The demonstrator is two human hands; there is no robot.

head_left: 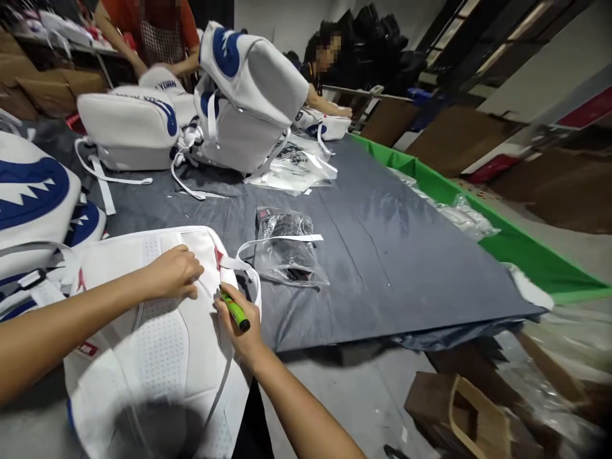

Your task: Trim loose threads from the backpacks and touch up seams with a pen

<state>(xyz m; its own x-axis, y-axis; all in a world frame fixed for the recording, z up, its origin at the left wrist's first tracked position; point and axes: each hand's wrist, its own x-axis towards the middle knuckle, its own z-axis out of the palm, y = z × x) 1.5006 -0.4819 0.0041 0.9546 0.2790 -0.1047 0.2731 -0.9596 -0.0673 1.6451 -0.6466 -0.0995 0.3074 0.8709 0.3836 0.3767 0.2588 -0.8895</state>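
A white backpack (157,344) lies back side up in front of me, partly over the table's near edge. Across its upper back is my left hand (178,273), fingers curled in against the fabric; whether it pinches any cloth is hidden. My right hand (246,328) grips a green marker pen (233,308) with a black end, beside the bag's right edge. The pen's other end points at the fabric near a red tab (218,258) where a white strap (248,271) comes off. That strap trails right over a clear plastic packet (287,245) with dark contents.
White-and-blue backpacks (127,127) stand at the back and left of the grey-covered table (363,255). Clear plastic bags (299,169) lie near them. A green trough (516,255) runs along the right side, with cardboard boxes (454,408) below. Two people work across the table.
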